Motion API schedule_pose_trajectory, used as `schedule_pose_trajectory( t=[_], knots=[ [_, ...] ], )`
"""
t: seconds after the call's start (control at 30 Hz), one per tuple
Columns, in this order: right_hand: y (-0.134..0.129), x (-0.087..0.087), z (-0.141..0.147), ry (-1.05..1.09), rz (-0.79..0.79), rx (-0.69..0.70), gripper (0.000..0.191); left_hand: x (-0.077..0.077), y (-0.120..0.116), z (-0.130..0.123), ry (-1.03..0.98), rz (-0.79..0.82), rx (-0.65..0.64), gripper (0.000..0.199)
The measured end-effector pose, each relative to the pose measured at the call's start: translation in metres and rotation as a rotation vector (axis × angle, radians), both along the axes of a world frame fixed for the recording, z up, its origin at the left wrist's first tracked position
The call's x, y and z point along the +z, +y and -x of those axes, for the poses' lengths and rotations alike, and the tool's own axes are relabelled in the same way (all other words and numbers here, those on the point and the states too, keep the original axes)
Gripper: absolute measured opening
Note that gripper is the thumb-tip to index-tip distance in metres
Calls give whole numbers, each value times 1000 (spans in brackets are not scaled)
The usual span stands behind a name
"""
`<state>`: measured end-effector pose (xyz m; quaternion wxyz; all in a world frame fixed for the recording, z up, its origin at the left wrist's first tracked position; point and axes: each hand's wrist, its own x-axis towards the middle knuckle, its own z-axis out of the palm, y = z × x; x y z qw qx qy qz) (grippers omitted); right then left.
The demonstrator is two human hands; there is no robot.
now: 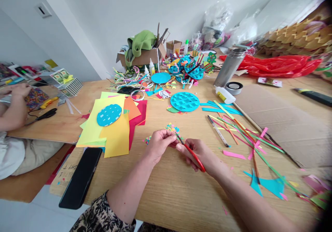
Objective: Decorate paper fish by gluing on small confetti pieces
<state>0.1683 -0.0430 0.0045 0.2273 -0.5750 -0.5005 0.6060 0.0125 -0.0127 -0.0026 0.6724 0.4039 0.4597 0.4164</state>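
My right hand (204,152) grips a pair of red-handled scissors (195,157), their dark blades pointing at my left fingertips. Thumb and fingers of my left hand (158,144) are pinched together beside the blade tips; whatever they hold is too small or hidden to name. Just beyond and beneath the hands lies a pile of tiny coloured paper bits (171,127). Farther back sits a blue oval (184,102) with raised wavy rows. To the left, a blue disc (109,115) dotted with pale squares rests on yellow paper sheets (89,130).
A black phone (81,178) lies at the front left edge. Coloured paper strips (238,128), a pen (218,131) and cardboard (287,121) spread to the right. A steel flask (228,67) and glue bottle (224,95) stand behind. Another person's hand (19,90) is at far left.
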Motion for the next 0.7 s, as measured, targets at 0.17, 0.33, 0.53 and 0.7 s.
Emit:
schedule_pose_trajectory(
  t=[0.17,0.33,0.53,0.7],
  knots=[
    [1,-1,-1,1,-2,-5,55,0,0,0,5,1,0,27],
    [2,1,-1,-39,23,3,55,-1,0,-1,25,-4,-3,24],
    [2,1,-2,8,97,13,54,2,6,3,42,-25,279,15],
    [2,-5,-7,300,100,69,63,6,10,7,16,-71,414,17]
  ],
)
